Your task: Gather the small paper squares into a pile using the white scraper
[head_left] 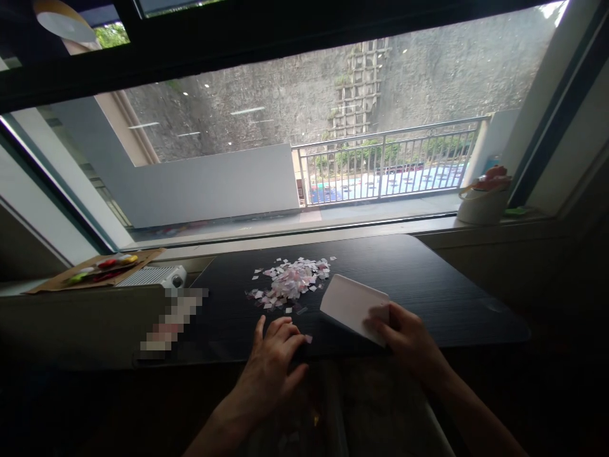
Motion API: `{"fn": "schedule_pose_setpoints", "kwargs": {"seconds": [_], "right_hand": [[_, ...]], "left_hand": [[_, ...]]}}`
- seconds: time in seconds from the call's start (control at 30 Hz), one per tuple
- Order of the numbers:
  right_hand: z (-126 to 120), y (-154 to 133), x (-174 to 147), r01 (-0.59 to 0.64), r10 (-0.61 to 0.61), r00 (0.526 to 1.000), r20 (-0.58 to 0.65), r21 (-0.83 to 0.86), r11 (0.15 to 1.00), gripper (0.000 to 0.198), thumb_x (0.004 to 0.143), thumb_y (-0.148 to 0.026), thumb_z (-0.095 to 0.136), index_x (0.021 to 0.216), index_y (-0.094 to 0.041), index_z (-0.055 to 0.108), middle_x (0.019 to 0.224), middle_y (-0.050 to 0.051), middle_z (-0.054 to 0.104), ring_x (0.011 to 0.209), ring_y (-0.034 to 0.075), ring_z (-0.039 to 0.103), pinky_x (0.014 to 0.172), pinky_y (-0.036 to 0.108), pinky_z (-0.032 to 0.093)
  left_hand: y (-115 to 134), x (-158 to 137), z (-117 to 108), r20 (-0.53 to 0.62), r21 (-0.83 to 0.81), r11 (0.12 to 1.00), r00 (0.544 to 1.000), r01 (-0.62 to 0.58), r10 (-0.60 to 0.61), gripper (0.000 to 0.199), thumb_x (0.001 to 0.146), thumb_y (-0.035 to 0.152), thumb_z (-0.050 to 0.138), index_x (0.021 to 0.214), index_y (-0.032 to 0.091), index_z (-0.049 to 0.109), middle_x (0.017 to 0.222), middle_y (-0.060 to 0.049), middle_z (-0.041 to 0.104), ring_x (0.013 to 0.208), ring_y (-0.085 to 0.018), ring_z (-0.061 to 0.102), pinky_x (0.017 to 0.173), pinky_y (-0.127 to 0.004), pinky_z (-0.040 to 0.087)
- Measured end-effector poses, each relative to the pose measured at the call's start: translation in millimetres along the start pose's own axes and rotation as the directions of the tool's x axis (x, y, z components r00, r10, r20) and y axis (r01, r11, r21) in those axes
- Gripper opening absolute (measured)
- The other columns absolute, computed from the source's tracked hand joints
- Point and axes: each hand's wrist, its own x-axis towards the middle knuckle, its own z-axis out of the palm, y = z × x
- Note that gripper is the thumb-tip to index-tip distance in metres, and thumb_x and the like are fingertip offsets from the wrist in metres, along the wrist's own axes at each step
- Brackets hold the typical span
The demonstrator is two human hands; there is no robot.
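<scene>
A loose pile of small white and pinkish paper squares [291, 282] lies on the dark tabletop [380, 257], with stray bits around its edges. At the table's front edge, just short of the pile, my left hand [273, 355] has its fingers spread and holds nothing. One small paper square [309, 339] lies by its fingertips. My right hand [404, 333] grips the right end of a flat white card-like piece [349, 304], thumb and fingers on either side. That piece is tilted over the table right of the pile; whether it is an envelope I cannot tell.
A window with a sill runs behind the table. On the sill at right stands a white handled container [483, 202]. At left lies brown cardboard [54, 279] with colourful items, beside a white ribbed device [159, 277]. A blurred patch [174, 320] covers the table's left edge.
</scene>
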Motion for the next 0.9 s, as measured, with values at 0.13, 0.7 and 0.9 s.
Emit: {"fn": "schedule_pose_setpoints", "kwargs": {"seconds": [0.13,0.7,0.9], "right_hand": [[0,-1,3,-0.04,0.039,0.999,0.009,0.11,0.993,0.025,0.075,-0.036,0.062,0.09,-0.016,0.063,0.082,0.005,0.071,0.078,0.023,0.065,0.065,0.031,0.05],[3,-2,2,-0.044,0.049,0.998,-0.033,0.118,0.992,0.031,0.071,-0.04,0.063,0.093,-0.017,0.065,0.085,0.006,0.073,0.081,0.027,0.067,0.067,0.035,0.052],[3,-4,1,-0.032,0.033,0.999,-0.013,0.096,0.995,0.029,0.074,-0.039,0.06,0.092,-0.016,0.064,0.084,0.006,0.072,0.079,0.024,0.067,0.067,0.033,0.051]], "left_hand": [[1,3,1,0.001,0.023,1.0,1.0,0.02,-0.02,0.044,0.069,0.013,0.063,0.112,0.021,0.057,0.111,-0.008,0.061,0.118,-0.03,0.048,0.104,-0.067,0.02],[3,3,1,-0.086,-0.067,0.995,0.994,-0.069,0.063,0.015,0.081,0.015,0.053,0.084,0.024,0.065,0.087,-0.001,0.066,0.11,-0.023,0.052,0.107,-0.063,0.013],[-3,12,-4,-0.068,-0.059,0.998,0.997,0.024,-0.028,0.018,0.084,0.02,0.049,0.081,0.025,0.067,0.086,-0.001,0.067,0.101,-0.022,0.056,0.104,-0.064,0.019]]}}
